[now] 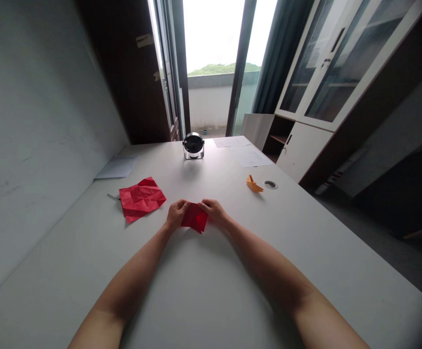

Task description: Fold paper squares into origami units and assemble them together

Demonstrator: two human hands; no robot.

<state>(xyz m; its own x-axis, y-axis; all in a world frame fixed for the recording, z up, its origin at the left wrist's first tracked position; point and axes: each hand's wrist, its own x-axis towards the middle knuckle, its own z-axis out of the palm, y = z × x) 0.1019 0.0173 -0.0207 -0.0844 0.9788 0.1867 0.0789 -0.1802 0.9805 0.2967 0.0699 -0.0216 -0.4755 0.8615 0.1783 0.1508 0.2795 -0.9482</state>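
A small folded piece of red paper is held just over the white table between my two hands. My left hand pinches its upper left corner, thumb and fingers closed on it. At the upper right corner my right hand grips it the same way. The lower edge hangs free, with pointed flaps showing. To the left lies a larger creased sheet of red paper, unfolded on the table. An orange folded paper boat stands to the right, apart from my hands.
A small round black device on a metal stand stands at the table's far end. White papers lie at the back right, more papers at the back left. A round cable hole is near the right edge. A wall borders the left side.
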